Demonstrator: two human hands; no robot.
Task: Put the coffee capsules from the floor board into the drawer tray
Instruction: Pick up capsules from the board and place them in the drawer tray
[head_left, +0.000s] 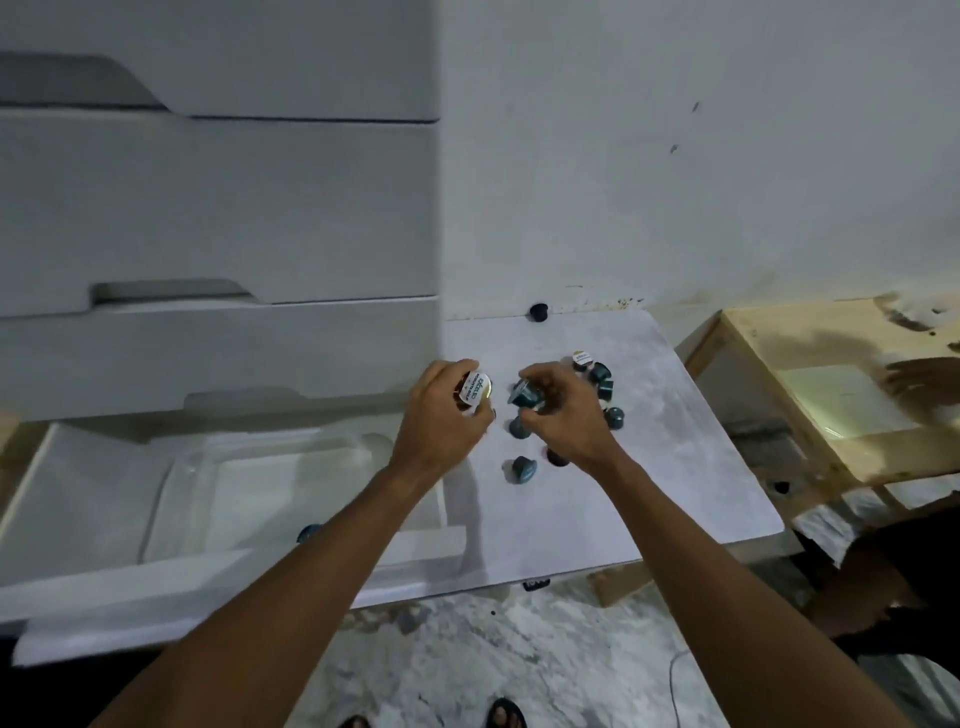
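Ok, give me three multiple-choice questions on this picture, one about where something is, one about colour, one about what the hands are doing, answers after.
1. Where does the lone black capsule sit?
A. far edge of the board, by the wall
B. in the drawer tray
C. on the wooden frame

2. What colour is the capsule in the right hand?
A. red
B. teal
C. yellow

3. What state is the left hand in?
A. open, flat on the board
B. empty, in the drawer
C. closed on a white-lidded capsule

Answers: 1 A, it rests where board meets wall. 2 B, the teal capsule shows between the fingers. 3 C, the printed lid peeks out of the grip.
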